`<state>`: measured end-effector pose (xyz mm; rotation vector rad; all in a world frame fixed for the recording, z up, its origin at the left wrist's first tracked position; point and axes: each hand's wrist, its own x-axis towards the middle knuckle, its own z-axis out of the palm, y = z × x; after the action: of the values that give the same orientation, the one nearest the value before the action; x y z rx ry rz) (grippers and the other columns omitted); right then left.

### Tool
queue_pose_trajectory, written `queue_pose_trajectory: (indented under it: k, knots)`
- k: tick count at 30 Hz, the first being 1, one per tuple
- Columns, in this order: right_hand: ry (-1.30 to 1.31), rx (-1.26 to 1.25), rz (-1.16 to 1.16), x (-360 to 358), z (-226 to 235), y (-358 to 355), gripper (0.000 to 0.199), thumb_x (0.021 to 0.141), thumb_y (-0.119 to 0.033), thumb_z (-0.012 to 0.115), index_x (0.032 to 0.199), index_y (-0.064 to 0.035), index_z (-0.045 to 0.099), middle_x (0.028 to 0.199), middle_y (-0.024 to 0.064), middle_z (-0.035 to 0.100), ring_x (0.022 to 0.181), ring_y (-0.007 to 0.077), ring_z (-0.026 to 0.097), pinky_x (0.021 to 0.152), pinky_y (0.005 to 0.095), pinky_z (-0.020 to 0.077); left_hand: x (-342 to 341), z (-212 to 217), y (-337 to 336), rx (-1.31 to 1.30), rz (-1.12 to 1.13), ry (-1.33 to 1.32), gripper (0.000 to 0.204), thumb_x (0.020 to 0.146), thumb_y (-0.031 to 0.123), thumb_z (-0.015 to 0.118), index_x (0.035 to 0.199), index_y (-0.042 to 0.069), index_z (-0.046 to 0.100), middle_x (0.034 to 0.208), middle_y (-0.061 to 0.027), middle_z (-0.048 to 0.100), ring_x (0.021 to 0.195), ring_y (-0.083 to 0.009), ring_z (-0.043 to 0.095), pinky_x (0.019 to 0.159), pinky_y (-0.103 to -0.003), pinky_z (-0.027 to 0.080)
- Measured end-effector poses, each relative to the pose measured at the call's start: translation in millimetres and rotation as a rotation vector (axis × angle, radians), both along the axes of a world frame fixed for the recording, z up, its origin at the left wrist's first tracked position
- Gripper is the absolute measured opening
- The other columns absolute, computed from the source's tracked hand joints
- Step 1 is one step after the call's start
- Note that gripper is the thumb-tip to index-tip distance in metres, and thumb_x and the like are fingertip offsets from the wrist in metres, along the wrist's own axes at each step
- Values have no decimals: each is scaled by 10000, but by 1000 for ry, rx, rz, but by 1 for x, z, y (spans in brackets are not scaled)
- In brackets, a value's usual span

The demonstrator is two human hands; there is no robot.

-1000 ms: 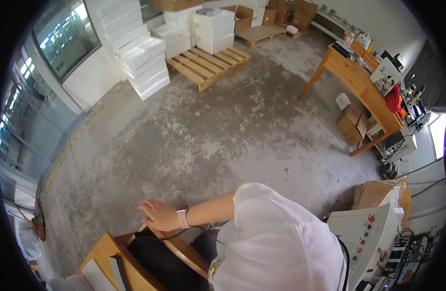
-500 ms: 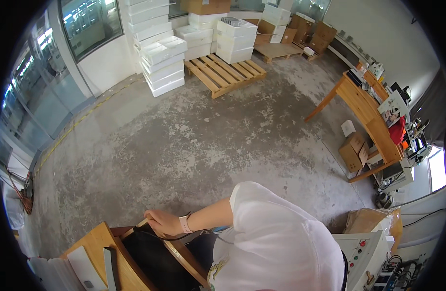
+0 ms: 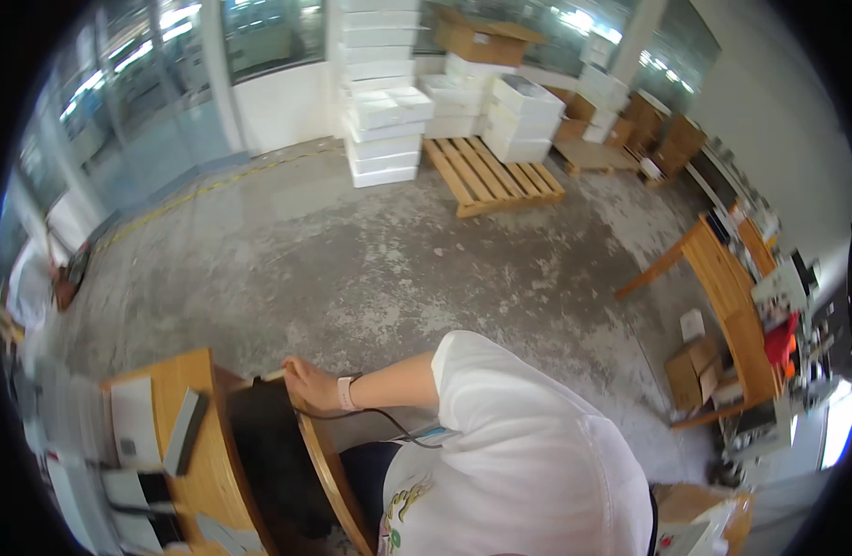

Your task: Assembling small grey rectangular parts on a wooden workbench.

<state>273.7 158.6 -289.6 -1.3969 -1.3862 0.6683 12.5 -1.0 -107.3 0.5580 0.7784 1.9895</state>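
Observation:
My right hand (image 3: 307, 382), a pale watch on its wrist, is closed over the top of a curved wooden chair rail (image 3: 326, 468) that frames a black seat (image 3: 270, 454). The arm reaches out leftward from my white T-shirt sleeve (image 3: 472, 361). A thin black cable (image 3: 389, 422) runs under the forearm toward my lap. My left hand is out of view.
A wooden desk (image 3: 211, 463) at lower left carries white sheets and a grey flat device (image 3: 185, 431). Bare concrete floor (image 3: 379, 259) spreads ahead. Beyond it are a wooden pallet (image 3: 495, 176), stacked white boxes (image 3: 384, 130) and cardboard boxes. A long wooden table (image 3: 722, 278) stands right.
The view has swung, bringing the pallet and white boxes toward the centre. My right hand, fingers spread a second ago, now rests closed on the chair rail.

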Motion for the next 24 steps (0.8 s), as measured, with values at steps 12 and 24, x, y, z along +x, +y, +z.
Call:
queue_pose_trajectory:
  k: [12, 24]
  knots:
    - [278, 605, 692, -83, 192, -44, 217, 740, 80, 429, 923, -33, 461, 965, 144, 500, 881, 234, 482, 813, 309, 386, -18, 7, -134, 54, 568, -82, 202, 772, 40, 572, 958, 11, 499, 876, -90, 529, 846, -201, 515, 807, -353, 428]
    - [63, 664, 1510, -226, 195, -148, 255, 641, 74, 577, 853, -69, 582, 913, 105, 541, 806, 251, 525, 681, 315, 440, -26, -4, -160, 35, 924, -159, 179, 784, 16, 524, 960, 21, 489, 887, -75, 519, 829, -192, 502, 775, -336, 412]
